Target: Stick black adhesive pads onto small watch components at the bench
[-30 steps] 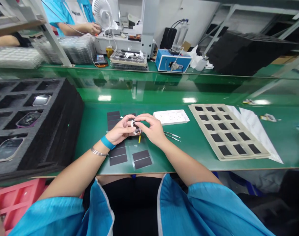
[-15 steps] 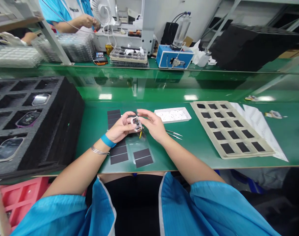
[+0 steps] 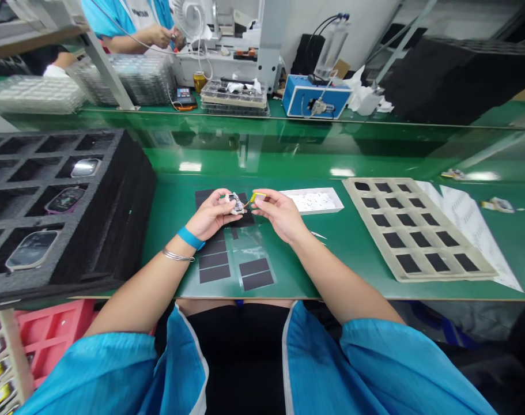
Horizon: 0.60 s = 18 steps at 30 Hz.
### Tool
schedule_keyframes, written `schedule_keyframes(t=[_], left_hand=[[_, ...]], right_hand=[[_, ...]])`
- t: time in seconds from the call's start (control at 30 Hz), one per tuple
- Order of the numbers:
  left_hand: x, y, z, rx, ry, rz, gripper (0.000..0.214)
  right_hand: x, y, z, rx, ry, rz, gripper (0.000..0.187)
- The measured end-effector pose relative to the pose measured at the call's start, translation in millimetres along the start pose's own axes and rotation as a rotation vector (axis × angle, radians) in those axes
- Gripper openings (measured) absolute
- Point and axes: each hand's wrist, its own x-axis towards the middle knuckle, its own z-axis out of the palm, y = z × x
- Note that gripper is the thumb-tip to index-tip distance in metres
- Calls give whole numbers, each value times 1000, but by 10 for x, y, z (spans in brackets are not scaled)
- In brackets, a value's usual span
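Note:
My left hand (image 3: 211, 214) is closed on a small white housing (image 3: 235, 203) with electronics showing inside, perhaps a watch body. Between the fingertips of my right hand (image 3: 280, 214) is a small silver and yellow battery (image 3: 257, 197). A short thin wire runs across the gap from the battery to the housing. Below my hands lie clear sheets with black rectangular stickers (image 3: 256, 267). A white box (image 3: 317, 200) of small white pieces stands just beyond my right hand. Tweezers (image 3: 318, 235) lie beside my right wrist, partly hidden by it.
At left, a black foam tray stack (image 3: 135, 225) holds several watches. A beige tray (image 3: 422, 233) with black pieces lies right, over white sheets (image 3: 473, 225). Red trays (image 3: 57, 328) stand low at left. Behind the bench are a blue machine (image 3: 316, 97) and a co-worker's hands (image 3: 162, 37).
My right hand now holds the battery, which has come away to the right of the housing on its wire. The camera view has shifted slightly left.

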Motion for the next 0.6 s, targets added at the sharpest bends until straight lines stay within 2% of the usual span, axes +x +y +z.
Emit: schedule_keyframes(t=[0.13,0.27,0.43,0.6], left_hand=[[-19,-32,33,37,-74,-141,38],[-39,-29,58,60,-133,-223,34],[-35,-40,83,80,-82,-208,35],[-17,-73,134,148,1,-170,25]], right_hand=[[-24,27,23,-249,5,-254,33],[-52,63,38,-490,-8,-431,24],[-69,60,26,-709,-26,-514,21],[-35,102,39,-770,-66,-525,23]])
